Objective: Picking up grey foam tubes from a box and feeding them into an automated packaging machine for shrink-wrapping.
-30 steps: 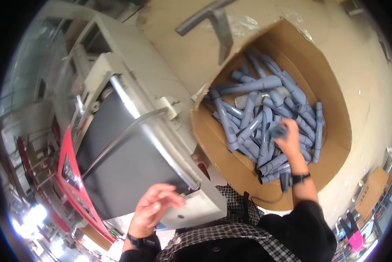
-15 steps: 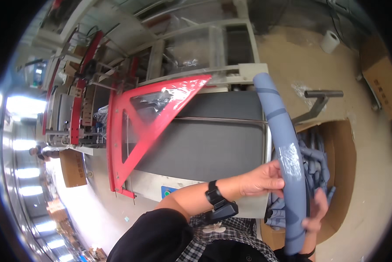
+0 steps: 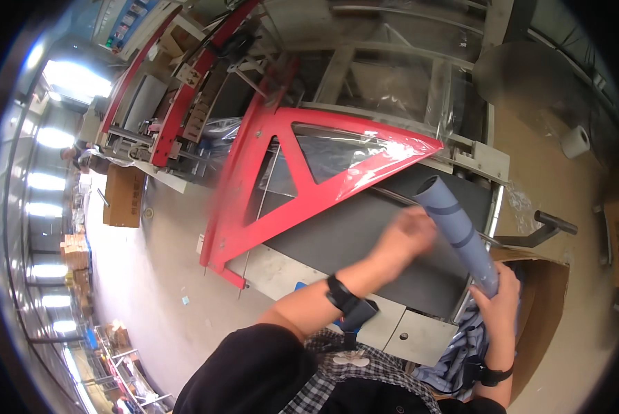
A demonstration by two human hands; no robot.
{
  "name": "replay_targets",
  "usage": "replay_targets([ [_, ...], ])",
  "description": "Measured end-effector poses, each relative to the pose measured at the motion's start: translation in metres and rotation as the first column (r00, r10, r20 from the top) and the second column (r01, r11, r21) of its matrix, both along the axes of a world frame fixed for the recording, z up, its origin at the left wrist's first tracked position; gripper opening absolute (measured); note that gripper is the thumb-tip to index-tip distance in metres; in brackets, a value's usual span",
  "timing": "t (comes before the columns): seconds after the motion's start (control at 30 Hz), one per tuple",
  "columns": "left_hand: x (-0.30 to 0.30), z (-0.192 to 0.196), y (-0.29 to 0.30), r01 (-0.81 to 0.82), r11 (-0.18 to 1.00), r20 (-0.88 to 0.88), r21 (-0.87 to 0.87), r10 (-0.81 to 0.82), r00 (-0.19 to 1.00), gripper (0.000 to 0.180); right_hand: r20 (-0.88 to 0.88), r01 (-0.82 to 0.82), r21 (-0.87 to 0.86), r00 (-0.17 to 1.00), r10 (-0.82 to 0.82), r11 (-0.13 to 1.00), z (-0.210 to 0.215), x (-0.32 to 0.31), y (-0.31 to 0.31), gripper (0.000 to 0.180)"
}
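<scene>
A blue-grey rolled tube (image 3: 461, 231) with dark bands slants over the right end of a dark conveyor belt (image 3: 351, 228), its hollow upper end showing. My right hand (image 3: 501, 290) is wrapped round its lower end, thumb on the near side. Just left of the tube's upper end is my left hand (image 3: 409, 234), its fingers smeared by motion; contact with the tube is unclear. Below my right hand, several similar tubes (image 3: 451, 348) lie in an open cardboard box (image 3: 545, 303), partly hidden by my forearm.
A red triangular frame (image 3: 323, 190) with clear film stands over the belt's left part. A metal bar handle (image 3: 554, 224) juts out above the box. Further left are a cardboard carton (image 3: 124, 196) and a person (image 3: 82, 159). A white roll (image 3: 575, 141) lies on the floor at right.
The tube has tilted, and its hollow upper end now faces me. My left hand has moved from its middle toward that end; my right hand has come up with it. The whole view has shifted.
</scene>
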State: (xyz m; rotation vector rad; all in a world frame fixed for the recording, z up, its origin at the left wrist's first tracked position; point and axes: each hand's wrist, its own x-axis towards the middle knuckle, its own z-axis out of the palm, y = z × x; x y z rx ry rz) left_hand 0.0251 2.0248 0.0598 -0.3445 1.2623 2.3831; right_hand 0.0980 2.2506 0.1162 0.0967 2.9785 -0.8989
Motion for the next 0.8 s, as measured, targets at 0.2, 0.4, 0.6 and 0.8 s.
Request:
replay_targets([
  [0.2,-0.051,-0.043,-0.106,-0.684,0.720,0.375,0.119,0.605,0.702,0.020,-0.023,0.040,0.024,0.999,-0.039,0.999,-0.018,-0.021,0.020,0.055],
  [0.4,-0.009,-0.041,-0.134,-0.750,0.662,0.353,-0.014,0.705,0.615,0.029,-0.096,-0.118,0.275,0.984,0.150,0.954,-0.026,-0.053,0.038,0.049],
  [0.6,-0.040,-0.038,-0.104,-0.600,0.799,0.280,0.035,0.569,0.774,0.033,-0.073,-0.203,0.319,0.969,0.237,0.926,-0.027,-0.095,0.007,0.056],
  [0.8,0.004,-0.037,-0.138,-0.723,0.685,0.248,-0.089,0.719,0.650,0.028,-0.072,-0.277,0.330,0.946,0.317,0.902,-0.047,-0.125,-0.002,0.058],
])
